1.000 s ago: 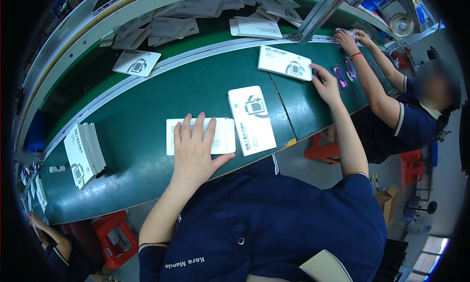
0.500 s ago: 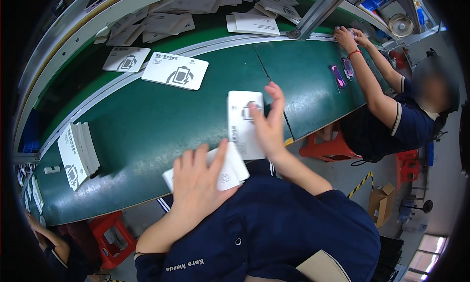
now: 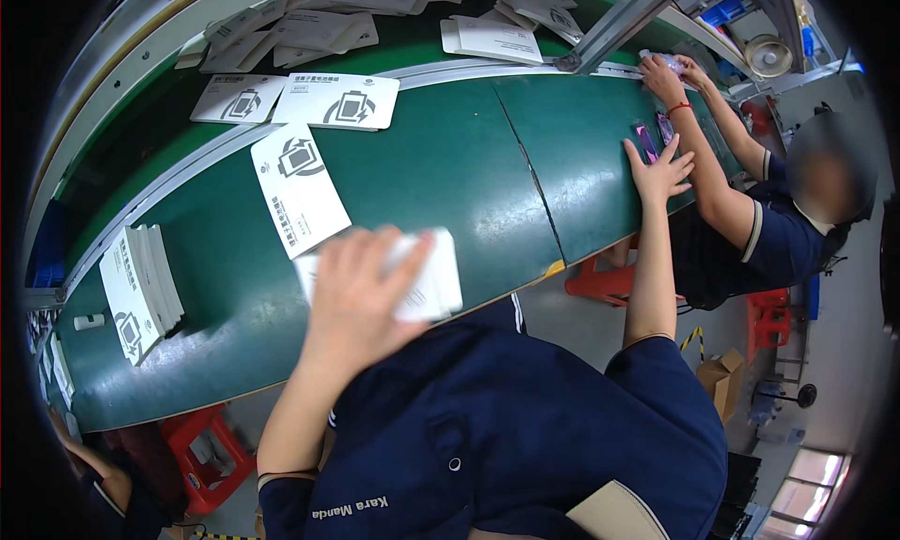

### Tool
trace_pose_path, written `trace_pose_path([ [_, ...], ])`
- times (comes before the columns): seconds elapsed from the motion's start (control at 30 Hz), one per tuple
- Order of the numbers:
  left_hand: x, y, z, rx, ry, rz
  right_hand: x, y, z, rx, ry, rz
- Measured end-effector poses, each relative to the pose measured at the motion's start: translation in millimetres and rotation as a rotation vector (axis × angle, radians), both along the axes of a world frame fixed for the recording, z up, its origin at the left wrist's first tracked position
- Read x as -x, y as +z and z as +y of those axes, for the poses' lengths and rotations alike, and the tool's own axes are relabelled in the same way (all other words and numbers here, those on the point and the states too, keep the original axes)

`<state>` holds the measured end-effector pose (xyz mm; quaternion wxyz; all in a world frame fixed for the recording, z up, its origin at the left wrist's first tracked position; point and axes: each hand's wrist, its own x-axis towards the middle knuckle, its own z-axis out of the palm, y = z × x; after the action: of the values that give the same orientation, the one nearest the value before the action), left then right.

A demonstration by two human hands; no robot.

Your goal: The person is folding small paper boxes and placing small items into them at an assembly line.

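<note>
My left hand (image 3: 359, 301) lies across a flat white box (image 3: 437, 273) at the near table edge, fingers over its top and thumb along its near side; motion blurs both a little. Just beyond that hand, another flat white box (image 3: 300, 191) with a grey battery picture rests aslant on the green table. My right hand (image 3: 662, 174) is stretched out to the right, fingers spread and holding nothing. It hovers over the table's right part, near a pink-purple piece (image 3: 646, 144) and a co-worker's forearm.
Two printed white boxes (image 3: 345, 101) lie by the metal rail. Behind it is a heap of white boxes (image 3: 328, 29). A stack of them (image 3: 141, 292) stands at left beside a small white cylinder (image 3: 89, 322). A co-worker (image 3: 741, 202) sits at right; another person's arm shows lower left.
My right hand has left the printed white box and swung far right, opening wide. That box now lies farther left, turned. My left hand has shifted slightly left with its box.
</note>
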<state>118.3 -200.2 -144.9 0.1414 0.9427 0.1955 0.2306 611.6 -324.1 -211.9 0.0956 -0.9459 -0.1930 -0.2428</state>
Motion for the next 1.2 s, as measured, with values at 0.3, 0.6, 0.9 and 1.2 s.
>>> trace_pose_path([
  [0.3,-6,-10,-5,0.233,-0.088,0.163,36,5,3,0.267,0.214,0.389],
  [0.6,-17,-23,17,0.274,0.137,0.01,218,21,11,0.13,0.981,0.258],
  [0.9,-9,-25,29,0.243,0.03,0.02,245,52,16,0.314,1.63,0.642],
  [1.2,-24,-13,11,0.378,0.072,-0.141,291,59,50,-1.136,1.377,1.244],
])
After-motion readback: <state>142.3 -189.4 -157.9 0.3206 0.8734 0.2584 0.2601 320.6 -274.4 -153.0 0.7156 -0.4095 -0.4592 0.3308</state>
